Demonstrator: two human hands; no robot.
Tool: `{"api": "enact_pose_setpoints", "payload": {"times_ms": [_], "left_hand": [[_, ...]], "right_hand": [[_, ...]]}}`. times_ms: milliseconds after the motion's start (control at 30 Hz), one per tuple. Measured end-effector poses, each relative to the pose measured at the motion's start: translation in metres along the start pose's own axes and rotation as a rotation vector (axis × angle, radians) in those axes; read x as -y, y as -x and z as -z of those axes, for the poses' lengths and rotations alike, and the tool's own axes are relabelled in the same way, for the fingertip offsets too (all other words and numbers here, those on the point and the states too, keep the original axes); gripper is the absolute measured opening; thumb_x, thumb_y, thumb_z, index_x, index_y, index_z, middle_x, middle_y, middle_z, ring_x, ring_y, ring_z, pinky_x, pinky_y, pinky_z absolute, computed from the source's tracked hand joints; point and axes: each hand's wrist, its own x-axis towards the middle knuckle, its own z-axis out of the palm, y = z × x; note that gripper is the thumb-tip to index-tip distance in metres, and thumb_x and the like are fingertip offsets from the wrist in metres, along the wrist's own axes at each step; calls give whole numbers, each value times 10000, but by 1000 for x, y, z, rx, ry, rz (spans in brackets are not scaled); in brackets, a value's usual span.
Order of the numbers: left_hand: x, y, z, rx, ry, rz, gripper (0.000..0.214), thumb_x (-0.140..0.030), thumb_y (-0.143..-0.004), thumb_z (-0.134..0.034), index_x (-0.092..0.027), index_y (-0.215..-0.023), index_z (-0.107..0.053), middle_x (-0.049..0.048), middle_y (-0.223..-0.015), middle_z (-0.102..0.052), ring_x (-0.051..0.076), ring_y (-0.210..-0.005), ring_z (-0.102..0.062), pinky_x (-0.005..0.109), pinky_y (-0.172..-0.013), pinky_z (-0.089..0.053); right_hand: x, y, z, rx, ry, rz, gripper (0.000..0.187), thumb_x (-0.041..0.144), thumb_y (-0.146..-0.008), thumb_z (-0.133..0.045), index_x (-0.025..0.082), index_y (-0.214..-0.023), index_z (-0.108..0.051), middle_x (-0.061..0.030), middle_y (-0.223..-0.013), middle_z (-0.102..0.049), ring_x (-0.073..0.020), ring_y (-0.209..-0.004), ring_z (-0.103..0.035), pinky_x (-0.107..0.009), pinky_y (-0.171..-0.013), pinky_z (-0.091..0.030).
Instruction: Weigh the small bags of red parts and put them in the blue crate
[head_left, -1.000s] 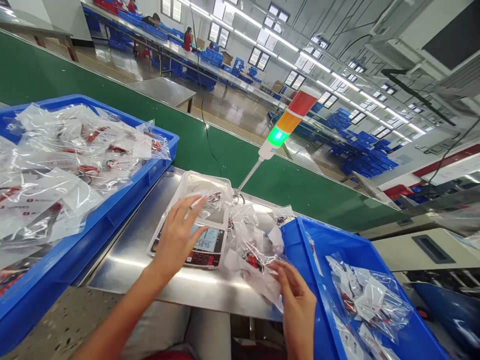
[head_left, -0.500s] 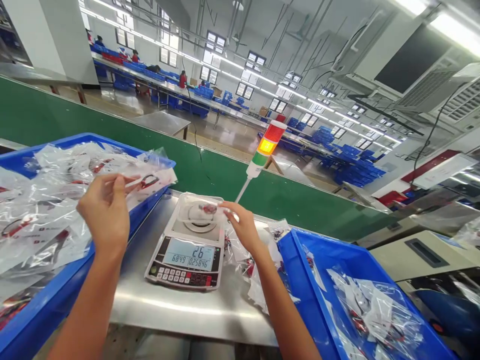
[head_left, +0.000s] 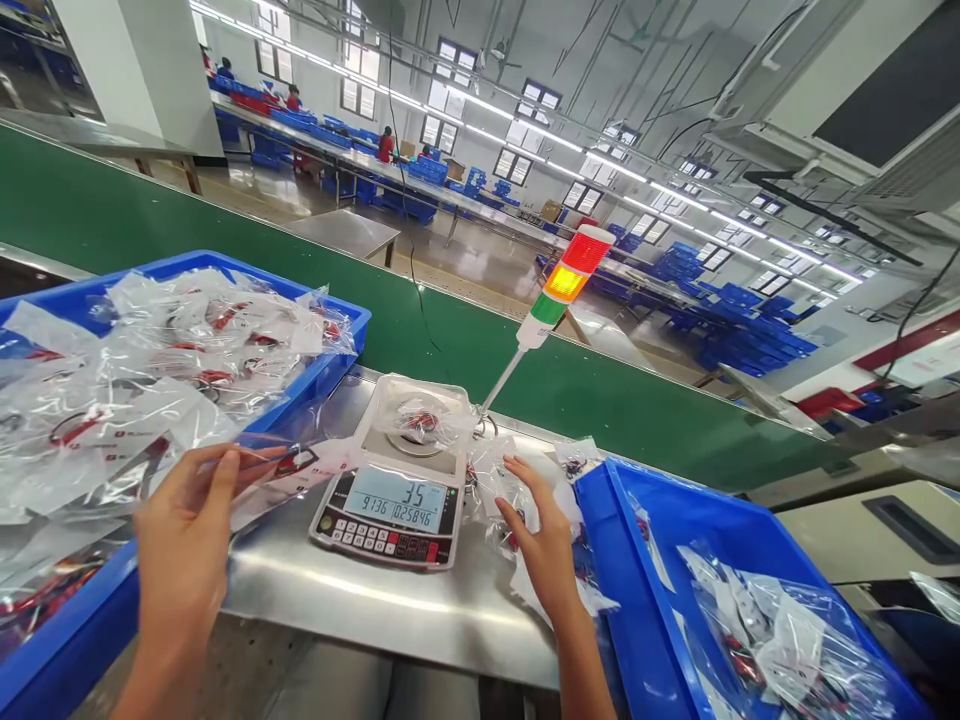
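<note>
My left hand pinches a clear plastic bag with a red-and-black part, holding it over the steel table between the left blue bin and the digital scale. A small clear bag lies in the scale's tray, and the display shows 35. My right hand rests with fingers spread on a loose pile of clear bags to the right of the scale, beside the right blue bin.
The left bin is heaped with clear bags. The right bin holds a few bags. A signal tower lamp leans behind the scale, its amber section lit. A green conveyor belt runs behind the table. Other workers sit at distant benches.
My left hand drew a bag out of the left bin and brought it down toward the scale. My right hand left the scale tray and dropped onto the bag pile. The reading rose from 26 to 35.
</note>
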Motion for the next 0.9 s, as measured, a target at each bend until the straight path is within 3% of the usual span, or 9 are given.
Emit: {"api": "enact_pose_setpoints", "payload": {"times_ms": [433,567,667,700,767,833,900], "left_hand": [[2,9,-1,69,-19,-13,410,-590,-677,-723,-212,-816,-647,38,-829,-763,237,-796,-753,404,-868,-624],[0,10,-2,49,-13,-58,363,-558,-722,-708,-214,-820,-649,21,-778,-746,219,-758,-748,385,-835,-633],[-12,8,-18,65,21,-163,297,-502,-811,-662,-208,-846,-628,35,-842,-762,216,-796,-755,382,-847,-626],[-17,6,-28,84,35,-217,271,-476,-850,-637,-206,-867,-622,39,-875,-765,211,-822,-755,381,-861,-620],[-26,1,-52,128,56,-350,233,-431,-924,-576,-202,-914,-620,44,-930,-764,199,-880,-750,378,-895,-602],[-30,-8,-78,203,34,-501,238,-405,-972,-517,-200,-958,-637,52,-984,-766,192,-938,-740,379,-930,-581],[-25,-17,-99,353,-44,-635,282,-407,-996,-471,-205,-997,-668,65,-1058,-766,203,-1036,-719,401,-992,-548]], "right_hand": [[4,-12,-15,35,-3,123,349,335,-952,-610,276,-1296,-615,-66,-1394,-630,-250,-1365,-518,-482,-1134,-426],[8,-29,-31,84,-1,198,391,321,-934,-632,289,-1323,-609,-61,-1412,-619,-254,-1402,-475,-509,-1166,-381],[18,-57,-52,98,-36,271,216,333,-920,-633,296,-1109,-730,-38,-1361,-660,-263,-1401,-471,-535,-1195,-320],[22,-68,-57,66,-63,280,159,339,-921,-620,286,-979,-758,-37,-1290,-703,-267,-1366,-509,-544,-1199,-302],[31,-89,-57,-84,-131,224,223,361,-917,-596,251,-798,-749,-50,-1097,-775,-272,-1215,-626,-553,-1178,-318],[39,-102,-43,-321,-199,77,249,396,-889,-606,209,-794,-741,-70,-950,-790,-262,-1013,-701,-521,-1082,-430],[45,-101,-14,-548,-255,-60,271,425,-837,-648,170,-838,-738,-90,-893,-781,-251,-886,-711,-449,-944,-521]]}}
